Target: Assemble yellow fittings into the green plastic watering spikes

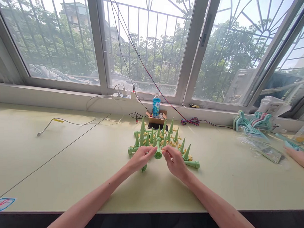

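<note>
Between my hands is a green plastic plant watering spike (158,154), its round open end toward me. My left hand (140,157) is closed on its left side, thumb and fingers pressed together. On the other side my right hand (175,161) is closed in a pinch against the spike; whatever its fingertips hold is too small to make out. Several more green spikes (142,135) stand and lie just behind, with small yellow valve pieces (190,158) among them. Another spike (144,167) is partly hidden under my left hand.
A blue-labelled bottle (156,107) stands in a small cardboard box (151,120) behind a dark phone (157,126). Coiled cable (190,121) runs along the back. Plastic hangers (262,123) and clear bags (265,151) lie right, near another person's hand (297,156).
</note>
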A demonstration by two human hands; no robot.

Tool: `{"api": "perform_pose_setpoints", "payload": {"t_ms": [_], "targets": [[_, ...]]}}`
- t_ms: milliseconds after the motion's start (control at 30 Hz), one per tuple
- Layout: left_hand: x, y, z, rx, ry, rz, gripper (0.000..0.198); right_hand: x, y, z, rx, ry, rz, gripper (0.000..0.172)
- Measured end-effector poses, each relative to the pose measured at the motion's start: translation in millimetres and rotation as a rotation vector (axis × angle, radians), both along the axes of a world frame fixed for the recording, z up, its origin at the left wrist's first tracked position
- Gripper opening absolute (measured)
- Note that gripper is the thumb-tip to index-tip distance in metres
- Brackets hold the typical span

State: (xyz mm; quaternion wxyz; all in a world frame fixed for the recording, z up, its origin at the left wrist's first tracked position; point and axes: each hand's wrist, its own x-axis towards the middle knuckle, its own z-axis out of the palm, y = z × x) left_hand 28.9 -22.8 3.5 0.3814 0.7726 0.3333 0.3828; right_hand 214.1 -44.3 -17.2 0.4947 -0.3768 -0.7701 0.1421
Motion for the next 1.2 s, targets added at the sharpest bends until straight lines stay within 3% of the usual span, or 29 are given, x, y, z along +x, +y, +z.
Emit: {"api": "perform_pose_setpoints", "payload": {"t_ms": [167, 367, 700, 1000, 1200], "targets": [[-0.9, -4.0, 5.0, 0.068, 0.043, -0.012, 0.044, 0.6, 0.6, -0.2, -0.005, -0.001, 0.008, 0.028], [-1.7, -3.1, 0.2, 0.119, 0.067, 0.013, 0.031, 1.7, 3.4, -3.6, -0.026, 0.006, 0.005, 0.029], [-0.1, -3.1, -3.1, 0.340, 0.073, 0.038, 0.012, 1.4, 2.2, -1.7, -0.108, 0.011, -0.006, 0.031], [0.2, 3.0, -11.4, 0.466, 0.121, 0.110, 0.016, -1.6, 3.9, -4.5, -0.142, 0.055, -0.034, 0.033], [2.0, 2.8, -10.4, 0.357, 0.106, 0.237, 0.019, 0.4, 6.7, -5.5, -0.119, 0.136, -0.101, 0.032]]}}
